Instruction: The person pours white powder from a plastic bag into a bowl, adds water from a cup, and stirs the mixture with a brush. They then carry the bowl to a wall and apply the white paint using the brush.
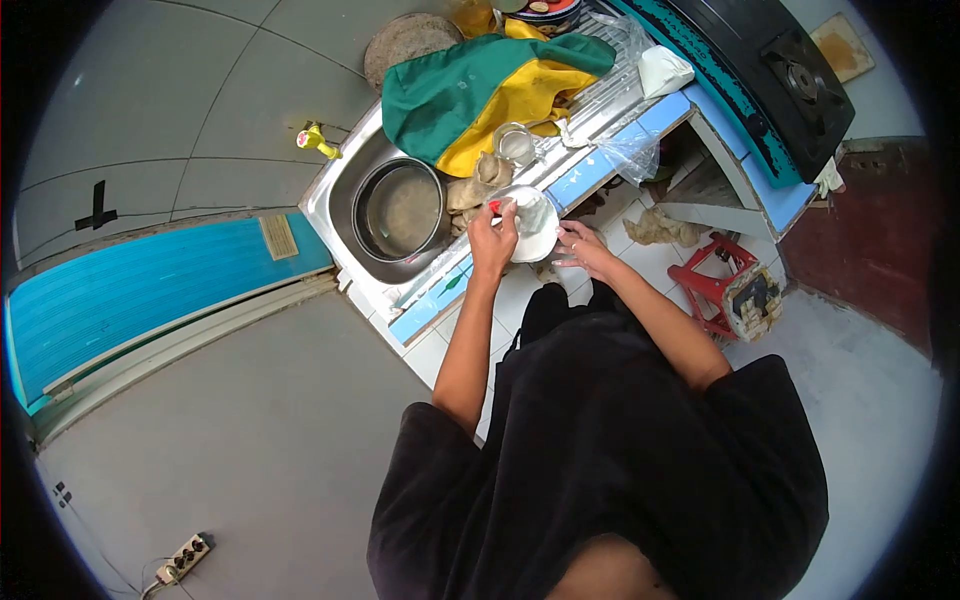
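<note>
A white bowl (541,243) sits at the front edge of the sink counter, between my hands. My left hand (493,243) is closed over the bowl's left side, with a small red object (495,206) at its fingertips; its kind is too small to make out. On the bowl's right, my right hand (584,250) has its fingers spread, fingertips right at the rim, with a ring on one finger. Just behind the bowl stands a clear glass (515,145). Crumpled brown cloth (465,194) lies to the left of it.
A dark round pan (363,205) of cloudy water sits in the steel sink (341,190), below a yellow tap (318,141). Green and yellow cloth (440,100) covers the drainboard. A gas stove (790,85) stands at right, above a red stool (705,280) on the floor.
</note>
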Demonstrator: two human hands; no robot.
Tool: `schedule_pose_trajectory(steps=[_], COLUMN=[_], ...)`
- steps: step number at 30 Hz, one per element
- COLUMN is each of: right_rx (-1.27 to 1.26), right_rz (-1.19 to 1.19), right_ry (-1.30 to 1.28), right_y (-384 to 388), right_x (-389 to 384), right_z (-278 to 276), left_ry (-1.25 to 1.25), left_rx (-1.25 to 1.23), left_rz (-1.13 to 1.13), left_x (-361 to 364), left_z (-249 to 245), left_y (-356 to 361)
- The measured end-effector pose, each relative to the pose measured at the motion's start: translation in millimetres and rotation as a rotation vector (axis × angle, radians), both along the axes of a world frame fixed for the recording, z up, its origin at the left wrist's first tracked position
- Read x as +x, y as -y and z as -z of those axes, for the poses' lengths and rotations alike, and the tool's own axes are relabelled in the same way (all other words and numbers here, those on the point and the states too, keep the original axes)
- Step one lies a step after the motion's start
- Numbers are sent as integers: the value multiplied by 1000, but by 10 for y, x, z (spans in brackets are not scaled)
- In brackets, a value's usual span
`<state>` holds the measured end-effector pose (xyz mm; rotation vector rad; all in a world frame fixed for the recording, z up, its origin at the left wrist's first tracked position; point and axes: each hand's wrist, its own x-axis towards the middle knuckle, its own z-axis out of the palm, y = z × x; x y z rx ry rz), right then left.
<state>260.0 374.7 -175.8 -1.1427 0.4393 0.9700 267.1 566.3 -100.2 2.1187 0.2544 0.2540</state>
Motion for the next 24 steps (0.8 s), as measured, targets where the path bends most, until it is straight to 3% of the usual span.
schedule_pose_trajectory(steps=[3,7,12,14,16,24], right_rx=[-9,-1,-12,4,16,9], right_rz=[-13,-22,-28,-19,-14,-23], right_ry=[6,6,9,8,3,2], right_y=[6,20,10,1,18,10], right_x=[8,10,12,12,-3,19], right_z=[-14,6,-15,35,50,28], left_ry=[101,54,-28,-27,-22,144], left_rx=[157,309,270,31,15,317], left_rz=[-60,-72,7,-6,-8,-25], left_x=[83,-39,-204,-192,-107,-46], left_z=[8,-142,26,102,31,-110], left_y=[-146,-340,-238,-84,5,-243])
